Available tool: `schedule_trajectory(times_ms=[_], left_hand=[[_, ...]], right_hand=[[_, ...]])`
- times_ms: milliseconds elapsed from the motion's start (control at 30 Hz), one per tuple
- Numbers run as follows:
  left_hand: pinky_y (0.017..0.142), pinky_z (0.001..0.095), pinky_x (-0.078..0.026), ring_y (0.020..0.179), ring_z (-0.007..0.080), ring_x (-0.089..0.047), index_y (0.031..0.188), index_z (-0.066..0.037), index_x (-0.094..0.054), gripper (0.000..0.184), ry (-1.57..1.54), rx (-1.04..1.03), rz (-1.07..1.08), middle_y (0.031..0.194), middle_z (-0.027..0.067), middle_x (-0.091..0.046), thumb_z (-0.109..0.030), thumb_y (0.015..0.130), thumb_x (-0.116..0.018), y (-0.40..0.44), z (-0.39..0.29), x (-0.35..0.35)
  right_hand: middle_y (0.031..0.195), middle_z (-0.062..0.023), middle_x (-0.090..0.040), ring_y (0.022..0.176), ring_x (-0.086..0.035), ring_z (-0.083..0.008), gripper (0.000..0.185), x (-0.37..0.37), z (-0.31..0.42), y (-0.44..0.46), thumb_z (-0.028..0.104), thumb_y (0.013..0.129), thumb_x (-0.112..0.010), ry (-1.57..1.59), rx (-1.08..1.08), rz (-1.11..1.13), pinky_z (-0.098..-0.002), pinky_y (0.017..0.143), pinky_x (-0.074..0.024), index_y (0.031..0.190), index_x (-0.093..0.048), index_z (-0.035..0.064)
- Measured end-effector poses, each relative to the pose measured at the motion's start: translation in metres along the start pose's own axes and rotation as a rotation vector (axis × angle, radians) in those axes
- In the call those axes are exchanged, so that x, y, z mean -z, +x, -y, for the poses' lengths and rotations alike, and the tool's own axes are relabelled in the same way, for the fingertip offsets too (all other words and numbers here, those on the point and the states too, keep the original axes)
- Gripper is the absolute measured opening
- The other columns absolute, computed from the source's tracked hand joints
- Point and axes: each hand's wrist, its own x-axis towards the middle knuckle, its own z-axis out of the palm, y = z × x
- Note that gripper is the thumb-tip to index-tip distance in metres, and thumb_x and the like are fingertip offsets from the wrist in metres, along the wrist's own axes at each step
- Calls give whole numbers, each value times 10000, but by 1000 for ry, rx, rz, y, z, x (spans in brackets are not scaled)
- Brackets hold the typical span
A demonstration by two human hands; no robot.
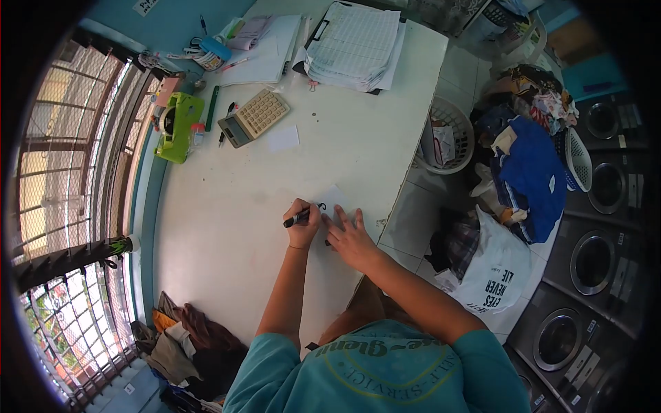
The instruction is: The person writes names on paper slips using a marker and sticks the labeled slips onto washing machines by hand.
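Marker (296, 219) in curled L hand (303, 221); R hand (350, 242) splayed at card (334, 195).

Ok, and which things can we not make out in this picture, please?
In the head view:
The marker: partly hidden by the left hand.
The paper at the hands: partly covered by the right hand.
Clipboard sheets: writing too small to read.
Calculator: display too small to read.
The machines: partly cut off by the dark picture edge.
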Motion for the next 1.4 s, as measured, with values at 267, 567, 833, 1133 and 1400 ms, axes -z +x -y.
schedule_trajectory(times_ms=[267,567,833,1133,1400], left_hand=[[514,204,-403,548,45,-457,669,-25,-487,180,-96,99,13,593,-1,-519,22,785,-616,4,8,0],[518,202,-414,552,46,-477,683,-19,-502,164,-94,-26,76,603,5,-537,30,781,-624,8,-2,-7],[495,203,-406,529,40,-468,670,-30,-499,179,-38,-53,151,579,-6,-532,1,767,-646,3,10,-2],[510,204,-420,547,39,-481,689,-20,-516,161,-84,-24,116,586,-6,-532,12,777,-647,7,0,-6],[526,206,-435,558,47,-501,720,-15,-539,134,-51,-32,119,626,1,-563,14,778,-656,8,1,-7]], right_hand=[[1448,-75,-298,1358,-179,-410,286,0,0,1,297,826,-619,14,2,10,-719,948,-274,1019,-609,87],[1450,-50,-297,1357,-182,-406,340,3,0,1,313,830,-606,-23,-14,82,-719,963,-251,1108,-598,117],[1403,-84,-344,1351,-204,-404,222,-3,-1,0,252,813,-631,63,-12,-26,-724,942,-266,940,-595,74],[1403,-89,-341,1350,-208,-397,227,-3,-1,0,260,816,-626,58,-14,-60,-716,946,-270,946,-592,77],[1423,-49,-319,1353,-201,-394,332,-2,-2,1,307,808,-621,1,-19,25,-717,961,-254,1078,-611,115]])
